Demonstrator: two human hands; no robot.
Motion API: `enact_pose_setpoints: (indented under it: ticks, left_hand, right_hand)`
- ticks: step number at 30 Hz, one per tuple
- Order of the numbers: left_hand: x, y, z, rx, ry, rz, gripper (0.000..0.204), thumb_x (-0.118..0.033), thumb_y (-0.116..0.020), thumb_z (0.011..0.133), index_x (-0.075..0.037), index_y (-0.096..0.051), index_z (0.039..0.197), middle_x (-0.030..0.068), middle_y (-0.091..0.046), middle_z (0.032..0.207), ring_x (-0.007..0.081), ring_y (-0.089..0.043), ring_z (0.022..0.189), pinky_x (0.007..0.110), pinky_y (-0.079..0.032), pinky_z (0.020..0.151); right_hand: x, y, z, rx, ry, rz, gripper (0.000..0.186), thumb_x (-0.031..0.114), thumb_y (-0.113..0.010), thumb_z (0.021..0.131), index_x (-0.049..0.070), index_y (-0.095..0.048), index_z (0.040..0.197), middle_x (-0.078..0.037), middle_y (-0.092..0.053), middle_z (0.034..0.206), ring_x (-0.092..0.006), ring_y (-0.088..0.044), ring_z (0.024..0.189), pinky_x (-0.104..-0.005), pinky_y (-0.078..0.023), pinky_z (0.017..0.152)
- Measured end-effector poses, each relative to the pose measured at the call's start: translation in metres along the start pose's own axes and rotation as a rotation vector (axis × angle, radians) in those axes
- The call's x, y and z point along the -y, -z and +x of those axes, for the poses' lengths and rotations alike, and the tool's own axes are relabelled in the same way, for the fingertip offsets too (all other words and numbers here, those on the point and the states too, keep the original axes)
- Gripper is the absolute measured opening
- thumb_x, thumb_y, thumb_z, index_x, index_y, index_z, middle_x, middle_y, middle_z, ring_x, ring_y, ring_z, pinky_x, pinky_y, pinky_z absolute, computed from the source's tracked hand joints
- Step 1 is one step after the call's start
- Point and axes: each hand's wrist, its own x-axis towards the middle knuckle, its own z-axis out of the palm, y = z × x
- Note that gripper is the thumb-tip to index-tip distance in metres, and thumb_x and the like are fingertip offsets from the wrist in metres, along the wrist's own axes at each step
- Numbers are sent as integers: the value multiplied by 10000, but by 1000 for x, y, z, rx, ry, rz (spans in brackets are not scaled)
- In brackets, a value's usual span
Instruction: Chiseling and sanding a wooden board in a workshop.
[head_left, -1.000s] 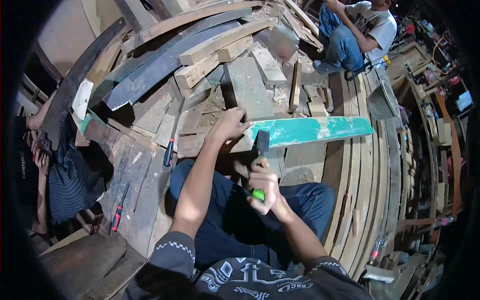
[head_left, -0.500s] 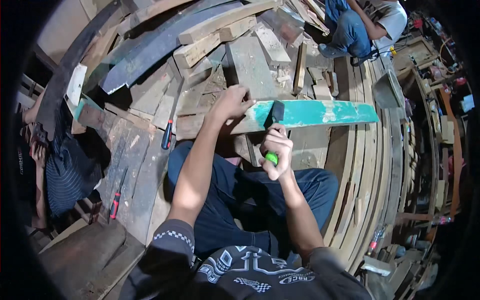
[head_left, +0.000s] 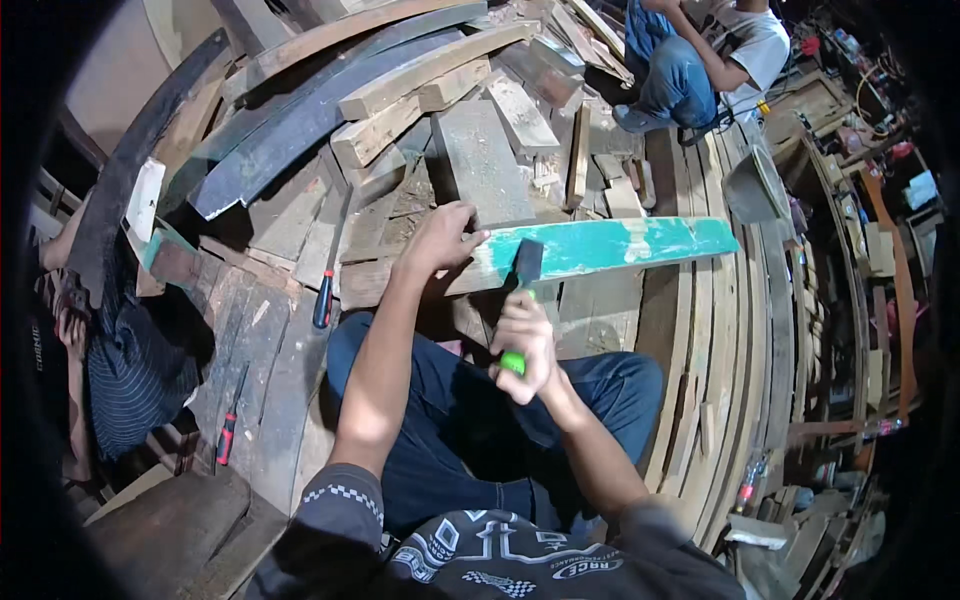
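Observation:
My left hand [head_left: 440,240] grips a long wooden plank [head_left: 660,240] near its bare left part; the plank's right portion has worn turquoise paint. My right hand [head_left: 522,345] is closed round the green handle of a flat-bladed scraper [head_left: 529,262], whose blade sits on the paint just right of my left hand. A red-and-black screwdriver [head_left: 323,305] lies left of the plank, and a second screwdriver [head_left: 227,430] lies lower on the weathered boards, left of my crossed legs.
Stacked timber offcuts [head_left: 430,110] fill the far side. Long boards [head_left: 720,380] run along my right beside a cluttered rack [head_left: 880,260]. A person [head_left: 680,70] sits at the upper right; another person's arm and dark clothing [head_left: 130,370] are at the left, by a dark curved plank [head_left: 130,160].
The view has shifted a little. The scraper in my right hand moved up and rightward, then back slightly down and left along the paint. My left hand stays on the plank.

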Motion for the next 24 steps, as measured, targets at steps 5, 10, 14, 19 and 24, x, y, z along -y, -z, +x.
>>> enact_pose_setpoints:
  ticks: [5, 10, 14, 19, 24]
  left_hand:
    - [-7, 6, 6, -8, 15, -14, 412, -361, -711, 843, 26, -603, 935, 227, -612, 891, 405, -612, 880, 462, -490, 772]
    - [-4, 3, -5, 30, 74, 46, 368, -320, -723, 828, 29, -622, 889, 229, -630, 940, 403, -621, 939, 461, -500, 824]
    - [-11, 6, 5, -16, 11, 39, 365, -324, -709, 842, 27, -618, 883, 233, -630, 943, 414, -614, 939, 469, -497, 829]
    - [-1, 4, -2, -5, 8, 56, 391, -331, -710, 855, 35, -603, 947, 225, -616, 895, 408, -617, 870, 458, -495, 777]
    - [-6, 8, 0, -23, -10, 40, 394, -330, -712, 852, 40, -615, 949, 226, -616, 880, 401, -622, 875, 456, -494, 786]
  right_hand:
    - [-11, 23, 6, -34, -12, -40, 301, 296, -597, 426, 44, -500, 560, -85, -438, 562, -294, -452, 571, -407, -389, 733]
    - [4, -7, -1, 94, 43, -36, 309, 330, -598, 414, 66, -511, 549, -75, -434, 547, -298, -442, 543, -410, -398, 710]
    - [3, 10, 15, -16, 16, 4, 317, 331, -609, 427, 51, -527, 551, -97, -484, 564, -300, -445, 540, -384, -384, 634]
    - [3, -23, 9, 25, 71, -37, 282, 303, -614, 432, 70, -526, 564, -86, -439, 550, -299, -470, 563, -398, -381, 681]
    - [-5, 13, 9, -60, 28, 44, 269, 257, -608, 414, 64, -479, 551, -87, -432, 559, -307, -441, 555, -414, -381, 740]
